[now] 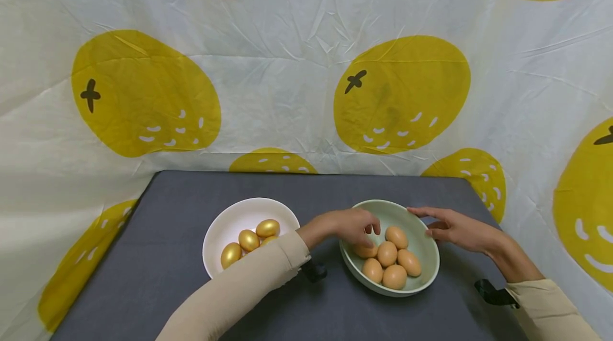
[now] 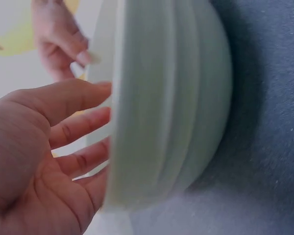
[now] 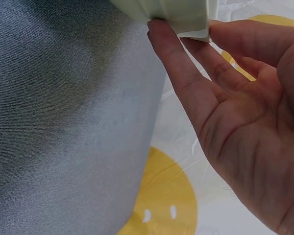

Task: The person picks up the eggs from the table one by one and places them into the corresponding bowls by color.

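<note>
In the head view, several brown eggs [image 1: 395,277] lie in a pale green bowl [image 1: 430,277] at the right of the table. My left hand [image 1: 351,225] reaches over its left rim, close above the leftmost egg [image 1: 366,250]. In the left wrist view, the loosely bent fingers [image 2: 81,161] pass behind the rim, so their tips are hidden. At the bowl's right side my right hand [image 1: 462,229] holds the rim. The right wrist view has this hand's fingers [image 3: 174,56] against the bowl's outside and its thumb at the rim.
Left of the green bowl stands a white bowl [image 1: 213,229] with several golden eggs [image 1: 248,240], partly covered by the left sleeve [image 1: 254,277]. Both bowls are on a dark grey table [image 1: 316,192]. A white curtain [image 1: 278,101] with yellow fruit prints hangs behind it.
</note>
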A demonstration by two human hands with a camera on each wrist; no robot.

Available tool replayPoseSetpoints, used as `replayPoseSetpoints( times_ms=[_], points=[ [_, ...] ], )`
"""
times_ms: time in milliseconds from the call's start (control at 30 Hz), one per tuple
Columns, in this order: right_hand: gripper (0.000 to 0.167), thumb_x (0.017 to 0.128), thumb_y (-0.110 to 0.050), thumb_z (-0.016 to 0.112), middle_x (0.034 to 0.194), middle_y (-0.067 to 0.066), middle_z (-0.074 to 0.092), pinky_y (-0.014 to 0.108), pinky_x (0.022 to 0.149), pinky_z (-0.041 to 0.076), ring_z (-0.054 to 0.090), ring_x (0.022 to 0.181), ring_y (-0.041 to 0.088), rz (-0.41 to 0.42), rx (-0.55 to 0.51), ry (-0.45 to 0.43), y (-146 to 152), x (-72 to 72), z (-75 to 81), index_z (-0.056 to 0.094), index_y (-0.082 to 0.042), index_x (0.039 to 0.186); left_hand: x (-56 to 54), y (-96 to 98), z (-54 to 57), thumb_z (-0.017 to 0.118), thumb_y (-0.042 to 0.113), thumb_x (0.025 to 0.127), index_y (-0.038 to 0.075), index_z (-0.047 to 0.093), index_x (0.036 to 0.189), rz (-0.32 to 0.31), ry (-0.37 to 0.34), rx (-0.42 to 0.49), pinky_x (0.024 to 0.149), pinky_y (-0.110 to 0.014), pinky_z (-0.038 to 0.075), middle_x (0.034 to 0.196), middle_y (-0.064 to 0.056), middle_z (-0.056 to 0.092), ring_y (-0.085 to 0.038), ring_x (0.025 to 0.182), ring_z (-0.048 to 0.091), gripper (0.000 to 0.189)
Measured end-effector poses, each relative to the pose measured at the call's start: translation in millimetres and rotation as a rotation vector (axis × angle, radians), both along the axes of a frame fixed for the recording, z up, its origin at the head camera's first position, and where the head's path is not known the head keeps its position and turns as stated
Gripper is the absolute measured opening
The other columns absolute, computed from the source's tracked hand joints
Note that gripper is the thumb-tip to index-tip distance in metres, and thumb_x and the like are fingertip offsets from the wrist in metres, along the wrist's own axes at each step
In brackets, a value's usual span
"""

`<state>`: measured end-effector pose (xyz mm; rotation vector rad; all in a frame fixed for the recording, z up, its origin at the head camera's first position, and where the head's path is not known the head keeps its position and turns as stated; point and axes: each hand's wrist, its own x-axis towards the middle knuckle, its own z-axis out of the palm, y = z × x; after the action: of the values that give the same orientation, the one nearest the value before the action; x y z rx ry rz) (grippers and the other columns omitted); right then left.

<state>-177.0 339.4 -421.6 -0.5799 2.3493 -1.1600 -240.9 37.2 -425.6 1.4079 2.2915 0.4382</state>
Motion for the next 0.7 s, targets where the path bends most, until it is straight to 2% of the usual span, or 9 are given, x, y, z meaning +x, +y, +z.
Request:
replayPoseSetpoints(
  times_ms=[133,400,633,700],
  points=[
    [0.061,0.105,-0.011,0.053,0.159,0.034,0.024,0.033,0.090,0.057,0.053,0.129,0.048,-0.004,-0.012,-0.015,0.5,-0.4,-0.9,0.028,-0.003,0.159,-4.0,-16.6,8.5,0.069,0.022,0.097,0.010,0.067,0.125,0.000,-0.051,0.056,0.087,-0.017,0.048,0.121,-0.006,0.069,-0.009,0.106,0.063,0.031],
    [0.060,0.106,-0.012,0.053,0.158,0.034,0.026,0.030,0.090,0.056,0.053,0.128,0.051,0.008,0.005,0.022,0.2,0.1,-2.8,0.029,-0.004,0.160,-13.6,-59.2,26.6,0.065,0.022,0.100,0.011,0.066,0.128,0.044,-0.122,0.174,0.083,-0.019,0.052,0.110,0.000,0.069,-0.006,0.099,0.064,0.030],
    [0.069,0.105,-0.013,0.055,0.150,0.032,0.041,0.027,0.086,0.054,0.053,0.126,0.047,-0.025,0.094,0.128,-6.2,4.4,-0.7,0.019,-0.015,0.164,-22.3,-95.9,35.6,0.066,0.024,0.099,0.012,0.066,0.128,0.118,-0.139,0.211,0.084,-0.022,0.054,0.114,0.002,0.068,-0.008,0.100,0.064,0.031],
    [0.068,0.105,-0.014,0.055,0.151,0.031,0.040,0.027,0.087,0.054,0.052,0.127,0.048,-0.037,0.110,0.157,-10.6,6.0,1.8,0.020,-0.014,0.163,-23.5,-105.7,38.3,0.066,0.023,0.100,0.013,0.066,0.128,0.150,-0.172,0.222,0.084,-0.024,0.055,0.117,-0.001,0.068,-0.010,0.100,0.065,0.030]
  ],
)
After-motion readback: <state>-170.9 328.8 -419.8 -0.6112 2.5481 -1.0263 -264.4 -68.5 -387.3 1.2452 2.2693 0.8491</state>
